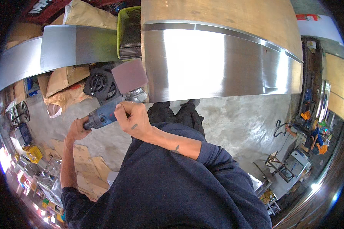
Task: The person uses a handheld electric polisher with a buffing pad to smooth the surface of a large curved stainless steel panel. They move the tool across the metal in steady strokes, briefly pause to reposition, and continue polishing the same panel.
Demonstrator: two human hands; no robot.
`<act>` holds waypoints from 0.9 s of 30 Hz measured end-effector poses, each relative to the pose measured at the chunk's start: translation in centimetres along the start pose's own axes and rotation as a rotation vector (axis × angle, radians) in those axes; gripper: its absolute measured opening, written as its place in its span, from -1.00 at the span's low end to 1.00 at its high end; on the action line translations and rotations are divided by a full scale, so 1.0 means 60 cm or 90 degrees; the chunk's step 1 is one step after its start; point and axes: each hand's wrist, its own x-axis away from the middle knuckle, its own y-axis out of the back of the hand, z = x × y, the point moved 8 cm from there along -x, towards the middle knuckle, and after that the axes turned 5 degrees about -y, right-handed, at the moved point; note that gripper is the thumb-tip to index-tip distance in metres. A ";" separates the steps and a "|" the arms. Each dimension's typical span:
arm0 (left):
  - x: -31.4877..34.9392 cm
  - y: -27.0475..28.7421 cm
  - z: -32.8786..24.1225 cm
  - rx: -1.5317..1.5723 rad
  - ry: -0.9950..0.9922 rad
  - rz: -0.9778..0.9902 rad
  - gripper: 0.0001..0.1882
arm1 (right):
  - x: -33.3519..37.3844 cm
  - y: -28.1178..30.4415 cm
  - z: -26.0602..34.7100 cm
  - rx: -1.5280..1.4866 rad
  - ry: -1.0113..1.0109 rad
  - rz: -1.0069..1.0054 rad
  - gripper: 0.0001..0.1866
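Observation:
I hold a blue handheld power sander in front of my waist, left of my body. My left hand is wrapped round its rear end. My right hand is closed in a fist round its front part, near a silver metal head; what the fingers grip there is partly hidden. At the tool's far end is a broad reddish-brown abrasive drum. Just right of the drum lies a long, shiny stainless steel panel, with a raised bent lip along its far side. Whether the drum touches the panel's left end I cannot tell.
The panel rests on a wooden board. A yellow-green crate with dark flat pieces stands beyond the drum. Further left are another metal sheet, cardboard and a black fan-like part. A person in an orange cap is far right.

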 end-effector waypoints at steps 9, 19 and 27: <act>-0.072 0.083 -0.032 -0.083 -0.085 -0.055 -0.56 | -0.053 0.031 0.006 0.034 0.000 -0.056 -0.63; -0.137 0.118 -0.058 -0.122 -0.084 -0.002 -0.54 | -0.089 0.057 -0.016 0.034 -0.006 -0.107 -0.61; -0.159 0.118 -0.096 -0.126 -0.058 0.050 -0.52 | -0.088 0.087 -0.018 0.040 -0.053 -0.140 -0.59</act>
